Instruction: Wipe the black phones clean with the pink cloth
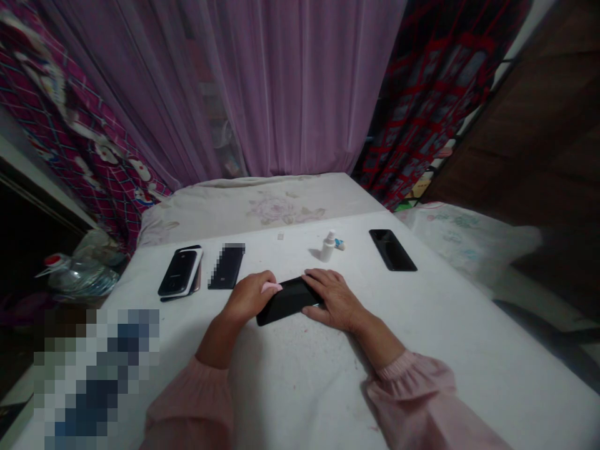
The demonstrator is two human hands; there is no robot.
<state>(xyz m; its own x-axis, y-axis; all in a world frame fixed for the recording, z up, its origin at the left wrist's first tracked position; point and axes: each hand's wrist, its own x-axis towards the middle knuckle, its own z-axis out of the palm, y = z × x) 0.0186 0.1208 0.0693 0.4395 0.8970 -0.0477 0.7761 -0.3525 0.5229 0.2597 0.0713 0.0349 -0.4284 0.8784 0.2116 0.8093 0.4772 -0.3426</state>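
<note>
A black smartphone [289, 301] lies slightly tilted on the white cloth in front of me, its dark glossy face up. My right hand [334, 299] grips its right end, thumb at the near edge and fingers over the far edge. At its left end, my left hand [250, 295] is closed, pinching a small pink thing [270, 286] against the phone's far left edge. Most of that pink thing is hidden in the fingers, so I cannot tell its kind. Just beyond the phone stands a small white bottle [327, 249].
Left of my hands lie a stack of phones [180, 274] and a dark phone [229, 267], partly pixelated. Another black phone [392, 250] lies at the right. A small blue-and-white item [340, 244] sits behind the bottle. Purple curtains [300, 87] hang beyond the table.
</note>
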